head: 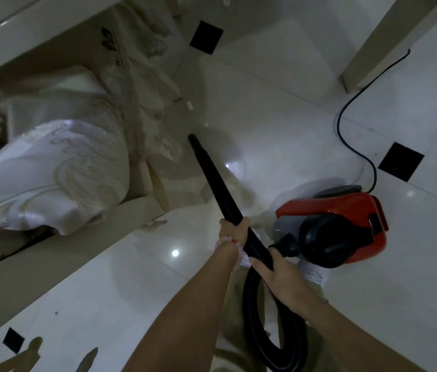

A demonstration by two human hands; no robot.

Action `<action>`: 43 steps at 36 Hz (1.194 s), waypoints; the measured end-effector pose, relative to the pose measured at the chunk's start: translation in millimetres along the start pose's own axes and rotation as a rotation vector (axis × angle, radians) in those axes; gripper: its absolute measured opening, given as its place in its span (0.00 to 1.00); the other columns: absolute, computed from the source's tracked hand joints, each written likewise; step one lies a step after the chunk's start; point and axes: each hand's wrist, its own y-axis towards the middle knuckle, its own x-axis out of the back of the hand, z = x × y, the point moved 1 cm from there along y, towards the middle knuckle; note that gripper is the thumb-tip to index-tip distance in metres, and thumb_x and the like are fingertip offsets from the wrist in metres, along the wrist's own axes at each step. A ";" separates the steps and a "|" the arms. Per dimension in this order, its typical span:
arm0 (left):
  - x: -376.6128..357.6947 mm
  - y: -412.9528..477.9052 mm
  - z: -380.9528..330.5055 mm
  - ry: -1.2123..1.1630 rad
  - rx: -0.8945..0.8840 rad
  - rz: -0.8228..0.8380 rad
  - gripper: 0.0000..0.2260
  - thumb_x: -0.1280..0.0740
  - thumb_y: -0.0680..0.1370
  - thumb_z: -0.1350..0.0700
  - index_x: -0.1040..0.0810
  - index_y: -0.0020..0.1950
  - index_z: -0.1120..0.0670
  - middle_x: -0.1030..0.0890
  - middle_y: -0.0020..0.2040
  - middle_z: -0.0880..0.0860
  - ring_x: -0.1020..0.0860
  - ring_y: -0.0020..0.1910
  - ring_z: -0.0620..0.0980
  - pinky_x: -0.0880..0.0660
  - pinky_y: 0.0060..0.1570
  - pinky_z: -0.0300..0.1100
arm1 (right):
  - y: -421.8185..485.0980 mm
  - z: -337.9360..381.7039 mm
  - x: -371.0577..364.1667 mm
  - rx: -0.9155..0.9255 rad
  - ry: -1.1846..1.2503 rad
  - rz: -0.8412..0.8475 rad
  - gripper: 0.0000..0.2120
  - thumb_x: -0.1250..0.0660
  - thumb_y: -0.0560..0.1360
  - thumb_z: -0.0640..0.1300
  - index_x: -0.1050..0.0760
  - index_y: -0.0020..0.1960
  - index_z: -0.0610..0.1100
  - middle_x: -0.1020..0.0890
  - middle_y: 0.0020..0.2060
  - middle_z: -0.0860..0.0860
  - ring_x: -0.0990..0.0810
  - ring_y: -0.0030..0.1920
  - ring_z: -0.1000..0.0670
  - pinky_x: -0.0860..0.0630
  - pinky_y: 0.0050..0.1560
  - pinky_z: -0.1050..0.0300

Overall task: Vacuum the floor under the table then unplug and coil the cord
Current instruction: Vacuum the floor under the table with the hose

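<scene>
Glossy tiled floor [279,108], shiny red plastic vacuum [346,210], embroidered satin-like cloth [59,167].

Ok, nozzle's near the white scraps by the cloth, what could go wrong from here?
The black tapered nozzle points close to the hanging cream lace cloth; suction could grab the fabric. The black power cord loops over the white tiles behind the red canister vacuum; pulling the black ribbed hose, held in the right hand, might drag the canister onto it.

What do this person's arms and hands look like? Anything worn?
Both forearms are bare, no sleeves or gloves in view. The left hand has a bracelet of pale pink beads with one red bead at its wrist. The right hand looks bare.
</scene>
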 end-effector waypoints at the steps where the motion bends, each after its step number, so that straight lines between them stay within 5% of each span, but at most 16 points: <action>1: -1.1 0.9 -4.6 -0.006 -0.007 0.020 0.26 0.36 0.76 0.50 0.37 0.68 0.62 0.24 0.56 0.60 0.24 0.51 0.56 0.24 0.56 0.48 | 0.6 1.4 1.5 -0.002 0.009 -0.012 0.12 0.39 0.78 0.55 0.30 0.53 0.46 0.20 0.37 0.46 0.21 0.35 0.51 0.27 0.32 0.64; 10: -13.9 -4.7 -41.2 0.085 -0.101 0.093 0.27 0.34 0.73 0.48 0.37 0.67 0.60 0.25 0.53 0.57 0.23 0.55 0.58 0.23 0.57 0.53 | 4.1 10.8 12.7 0.005 0.068 -0.145 0.15 0.40 0.78 0.56 0.29 0.55 0.45 0.18 0.41 0.44 0.19 0.38 0.48 0.24 0.41 0.54; 20: -22.7 -7.7 -20.1 0.101 -0.100 0.116 0.24 0.36 0.77 0.51 0.38 0.68 0.61 0.25 0.59 0.60 0.24 0.54 0.57 0.24 0.58 0.51 | -13.0 -3.6 10.1 -0.018 0.047 -0.146 0.14 0.40 0.78 0.55 0.29 0.53 0.44 0.23 0.31 0.50 0.24 0.28 0.53 0.32 0.25 0.70; 29: -19.3 -5.1 -33.7 -0.034 -0.108 0.135 0.23 0.32 0.73 0.53 0.35 0.64 0.59 0.25 0.47 0.54 0.23 0.50 0.55 0.23 0.56 0.50 | -3.4 5.9 6.7 -0.017 0.107 -0.177 0.13 0.40 0.78 0.55 0.29 0.56 0.47 0.20 0.36 0.48 0.21 0.33 0.53 0.29 0.29 0.68; 32: -20.9 -6.0 -47.5 -0.299 -0.093 0.148 0.18 0.30 0.70 0.59 0.32 0.57 0.57 0.23 0.43 0.57 0.20 0.42 0.56 0.20 0.48 0.51 | 7.5 14.3 10.2 -0.006 0.093 -0.217 0.13 0.39 0.78 0.55 0.28 0.54 0.45 0.21 0.34 0.49 0.22 0.33 0.52 0.30 0.31 0.61; 37: -23.6 -12.6 -68.7 -0.495 -0.219 0.026 0.08 0.36 0.74 0.64 0.34 0.49 0.55 0.28 0.31 0.54 0.28 0.25 0.47 0.28 0.27 0.38 | 15.6 29.5 22.2 0.062 0.097 -0.228 0.16 0.40 0.78 0.56 0.29 0.54 0.43 0.20 0.36 0.45 0.20 0.37 0.45 0.26 0.38 0.55; 43: -24.7 -13.4 -64.2 -0.471 -0.295 0.014 0.07 0.37 0.75 0.63 0.34 0.49 0.55 0.28 0.33 0.53 0.29 0.26 0.47 0.28 0.27 0.38 | 12.3 25.9 22.9 0.077 0.082 -0.197 0.15 0.40 0.78 0.55 0.29 0.53 0.43 0.21 0.33 0.45 0.21 0.33 0.47 0.26 0.37 0.54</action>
